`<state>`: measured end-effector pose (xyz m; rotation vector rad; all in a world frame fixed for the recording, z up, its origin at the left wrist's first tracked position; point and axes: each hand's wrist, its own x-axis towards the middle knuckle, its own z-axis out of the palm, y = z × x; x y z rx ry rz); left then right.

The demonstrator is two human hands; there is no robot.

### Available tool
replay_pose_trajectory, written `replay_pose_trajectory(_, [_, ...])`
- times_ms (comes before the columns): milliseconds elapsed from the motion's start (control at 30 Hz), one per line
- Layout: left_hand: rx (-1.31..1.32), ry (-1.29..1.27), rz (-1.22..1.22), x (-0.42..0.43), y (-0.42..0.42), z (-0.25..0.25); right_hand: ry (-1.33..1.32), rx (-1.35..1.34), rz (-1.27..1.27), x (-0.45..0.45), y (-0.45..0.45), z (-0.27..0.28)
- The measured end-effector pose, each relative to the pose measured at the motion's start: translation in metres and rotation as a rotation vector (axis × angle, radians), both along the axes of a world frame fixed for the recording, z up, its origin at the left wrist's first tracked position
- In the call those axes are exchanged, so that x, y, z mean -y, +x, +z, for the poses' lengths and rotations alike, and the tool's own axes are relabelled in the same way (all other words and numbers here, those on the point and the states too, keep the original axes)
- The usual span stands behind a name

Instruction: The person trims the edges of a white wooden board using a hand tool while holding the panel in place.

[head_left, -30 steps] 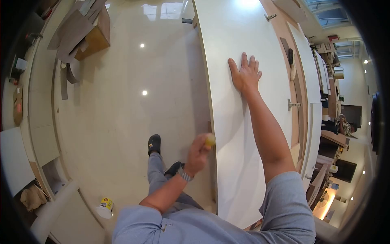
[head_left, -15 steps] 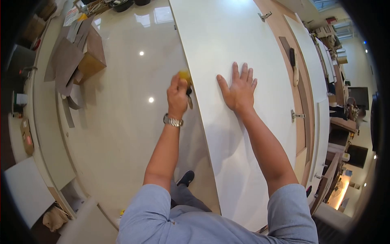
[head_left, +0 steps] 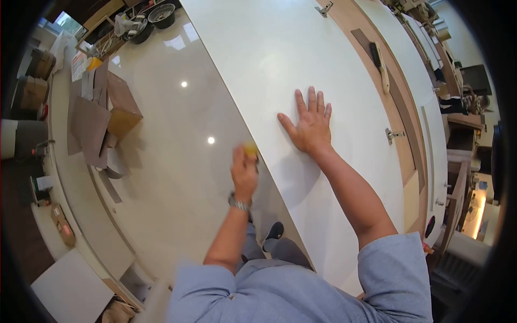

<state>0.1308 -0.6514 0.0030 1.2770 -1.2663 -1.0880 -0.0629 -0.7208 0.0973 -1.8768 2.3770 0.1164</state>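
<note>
A long white panel (head_left: 242, 64) runs from the far left down toward my body. My right hand (head_left: 311, 126) lies flat on its face with the fingers spread. Beside the panel's left edge, my left hand (head_left: 245, 175) is closed around a small yellow tool (head_left: 250, 147). Motion smears the tool, so its exact kind is unclear; it is at or very near the edge. A metal watch (head_left: 239, 202) circles the left wrist. Two metal hinges are fixed along the panel's right side, a far one (head_left: 325, 9) and a nearer one (head_left: 394, 135).
A brush (head_left: 379, 64) with dark bristles lies on the wooden surface right of the panel. On the glossy floor (head_left: 167, 188) at left stands a cardboard box (head_left: 124, 110) with brown sheets leaning on it. Black tubs (head_left: 161, 16) sit at the far end.
My left hand has moved toward my body along the panel's edge with the yellow tool. My right hand remains flat on the panel. The camera view has turned somewhat.
</note>
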Motion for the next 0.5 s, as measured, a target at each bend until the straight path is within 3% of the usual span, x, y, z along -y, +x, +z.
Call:
replay_pose_trajectory(133, [-0.052, 0.029, -0.067, -0.026, 0.001, 0.008, 0.01, 0.009, -0.004, -0.001, -0.001, 0.003])
replay_pose_trajectory(200, [0.13, -0.17, 0.015, 0.019, 0.004, -0.006, -0.015, 0.015, -0.002, -0.001, -0.002, 0.0])
replay_pose_trajectory(333, [0.197, -0.099, 0.041, 0.126, 0.014, 0.027, -0.045, 0.04, 0.007, -0.004, -0.006, -0.004])
replay_pose_trajectory(433, [0.058, -0.099, 0.11, 0.157, 0.01, 0.029, -0.075, 0.058, 0.024, -0.005, -0.003, -0.003])
replay_pose_trajectory(500, [0.156, -0.136, 0.092, 0.137, 0.009, 0.033, -0.067, 0.073, 0.014, -0.004, -0.006, 0.0])
